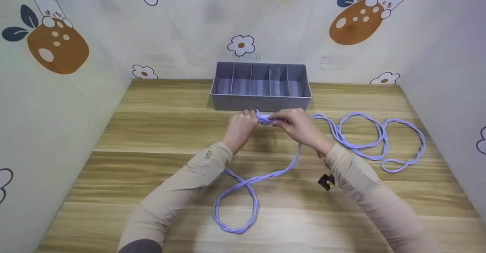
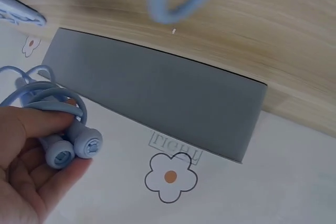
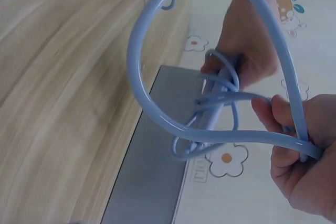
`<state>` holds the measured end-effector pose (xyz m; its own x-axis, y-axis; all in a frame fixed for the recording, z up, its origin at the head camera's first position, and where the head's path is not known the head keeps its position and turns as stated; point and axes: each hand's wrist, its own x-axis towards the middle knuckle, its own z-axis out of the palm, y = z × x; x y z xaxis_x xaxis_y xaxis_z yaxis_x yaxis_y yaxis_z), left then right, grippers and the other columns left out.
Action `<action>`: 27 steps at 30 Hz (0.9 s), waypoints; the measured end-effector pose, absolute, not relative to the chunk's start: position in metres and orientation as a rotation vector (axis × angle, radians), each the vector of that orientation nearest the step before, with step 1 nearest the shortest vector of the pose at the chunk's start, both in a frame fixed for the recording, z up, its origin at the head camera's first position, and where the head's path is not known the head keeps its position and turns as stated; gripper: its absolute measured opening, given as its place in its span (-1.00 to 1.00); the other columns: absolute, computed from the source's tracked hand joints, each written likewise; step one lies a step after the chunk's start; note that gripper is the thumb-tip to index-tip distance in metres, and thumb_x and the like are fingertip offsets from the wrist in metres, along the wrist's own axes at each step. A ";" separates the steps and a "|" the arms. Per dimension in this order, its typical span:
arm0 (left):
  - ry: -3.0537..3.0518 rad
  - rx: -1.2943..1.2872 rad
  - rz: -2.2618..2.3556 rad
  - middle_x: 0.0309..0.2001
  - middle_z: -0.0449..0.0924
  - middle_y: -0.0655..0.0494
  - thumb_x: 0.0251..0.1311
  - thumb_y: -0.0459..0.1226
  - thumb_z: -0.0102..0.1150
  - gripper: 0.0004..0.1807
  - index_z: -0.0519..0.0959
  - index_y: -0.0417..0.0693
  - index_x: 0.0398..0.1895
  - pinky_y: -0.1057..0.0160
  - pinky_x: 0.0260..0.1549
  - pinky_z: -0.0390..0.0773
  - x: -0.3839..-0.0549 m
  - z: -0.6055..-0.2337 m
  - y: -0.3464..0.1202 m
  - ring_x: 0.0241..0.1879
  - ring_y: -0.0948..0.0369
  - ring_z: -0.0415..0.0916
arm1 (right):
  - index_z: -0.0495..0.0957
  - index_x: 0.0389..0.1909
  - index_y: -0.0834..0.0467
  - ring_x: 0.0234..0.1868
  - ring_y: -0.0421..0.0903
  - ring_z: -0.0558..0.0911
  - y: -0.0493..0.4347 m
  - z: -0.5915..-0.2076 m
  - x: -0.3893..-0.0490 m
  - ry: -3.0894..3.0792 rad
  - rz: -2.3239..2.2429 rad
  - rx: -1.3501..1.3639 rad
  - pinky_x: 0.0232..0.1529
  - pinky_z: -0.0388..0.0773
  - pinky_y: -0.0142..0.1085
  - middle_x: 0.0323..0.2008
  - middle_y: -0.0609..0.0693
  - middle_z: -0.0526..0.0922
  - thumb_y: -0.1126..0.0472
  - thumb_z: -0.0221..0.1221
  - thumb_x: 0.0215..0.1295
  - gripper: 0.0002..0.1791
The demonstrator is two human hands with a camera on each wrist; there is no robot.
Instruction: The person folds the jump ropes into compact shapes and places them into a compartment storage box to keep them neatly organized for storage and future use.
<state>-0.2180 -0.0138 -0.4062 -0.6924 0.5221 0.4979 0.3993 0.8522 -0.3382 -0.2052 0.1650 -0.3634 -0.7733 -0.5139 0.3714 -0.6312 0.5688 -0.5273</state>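
A blue-violet jump rope [image 1: 253, 179] lies partly on the table, its cord doubled and twisted into loops. My left hand [image 1: 240, 130] grips its two handles [image 2: 86, 142] side by side, their round ends poking out past the fingers in the left wrist view. Several turns of cord [image 3: 226, 97] wrap around the handles. Close by on the right, my right hand [image 1: 300, 127] pinches the cord between thumb and fingers. From that hand a wide loop of cord [image 3: 137, 56] hangs out toward the right wrist camera.
Just behind the hands stands a grey box [image 1: 262, 103] with several compartments. More looped cord [image 1: 360, 146] spreads over the wooden table [image 1: 152, 131] at right. A small black object [image 1: 325, 182] shows beside the right sleeve. Patterned cloth walls [image 1: 190, 29] enclose the table's back and sides.
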 end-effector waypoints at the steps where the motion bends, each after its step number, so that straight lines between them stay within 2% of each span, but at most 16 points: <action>1: -2.408 -0.695 0.288 -0.60 0.50 0.04 0.07 -0.46 0.04 -0.90 0.56 -0.26 -0.38 0.38 -0.80 0.43 -0.219 -0.407 -0.015 -0.70 0.27 0.44 | 0.64 -0.28 0.28 -0.40 -0.05 0.64 0.166 -0.363 -0.208 -2.630 0.997 0.982 -0.38 0.56 -0.22 -0.35 0.12 0.68 0.35 0.19 0.11 -0.84; 6: -2.269 -0.826 0.376 -0.58 0.48 0.07 0.06 -0.43 0.04 -0.92 0.54 -0.20 -0.39 0.41 -0.75 0.42 -0.226 -0.408 -0.023 -0.65 0.27 0.42 | 0.65 -0.27 0.25 -0.41 -0.10 0.62 0.171 -0.361 -0.221 -2.656 1.021 1.038 -0.42 0.52 -0.28 -0.34 0.09 0.69 0.34 0.18 0.13 -0.84; 15: -2.014 -1.011 0.398 -0.37 0.57 0.03 0.06 -0.39 0.09 -0.89 0.56 -0.16 -0.33 0.34 -0.31 0.58 -0.237 -0.407 -0.039 -0.40 0.22 0.55 | 0.61 -0.26 0.36 -0.26 0.02 0.64 0.174 -0.354 -0.237 -2.702 1.276 1.218 -0.24 0.58 -0.32 -0.28 0.19 0.66 0.40 0.14 0.15 -0.84; 20: -1.919 -1.085 0.397 -0.26 0.62 0.03 0.06 -0.39 0.10 -0.85 0.58 -0.13 -0.28 0.32 -0.21 0.57 -0.237 -0.404 -0.044 -0.30 0.20 0.57 | 0.59 -0.25 0.40 -0.27 0.04 0.65 0.174 -0.353 -0.241 -2.724 1.452 1.273 -0.25 0.57 -0.42 -0.29 0.23 0.65 0.41 0.12 0.17 -0.83; 27: -1.861 -1.177 0.328 -0.21 0.63 0.02 0.08 -0.39 0.08 -0.80 0.60 -0.14 -0.22 0.29 -0.14 0.55 -0.232 -0.399 -0.043 -0.23 0.18 0.58 | 0.56 -0.28 0.47 -0.25 -0.15 0.62 0.172 -0.353 -0.245 -2.639 1.662 1.297 -0.20 0.56 -0.43 -0.29 0.31 0.63 0.45 0.11 0.16 -0.84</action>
<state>-0.2322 -0.0430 -0.3989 -0.1596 0.8281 0.5373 0.5946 0.5152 -0.6173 -0.2455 0.1720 -0.3534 -0.6817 -0.7067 0.1896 -0.4763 0.2319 -0.8482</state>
